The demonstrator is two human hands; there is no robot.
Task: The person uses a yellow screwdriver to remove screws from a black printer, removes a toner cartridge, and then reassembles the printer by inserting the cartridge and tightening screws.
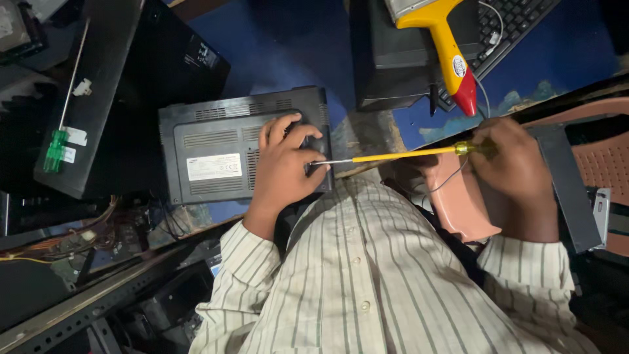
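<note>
Head view | left hand pressed flat, fingers spread, on upturned laptop | right hand closed around screwdriver handle (yellow shaft) | tip reaches laptop edge beside left fingers, well away from right fist

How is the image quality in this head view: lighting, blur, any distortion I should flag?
Head view: dim and uneven, the left side and bottom corners sink into near black; the laptop underside, left hand and yellow-shafted screwdriver are lit and sharp; the right hand is slightly soft; wide-angle bending shows at the edges; no strong glare.
</note>
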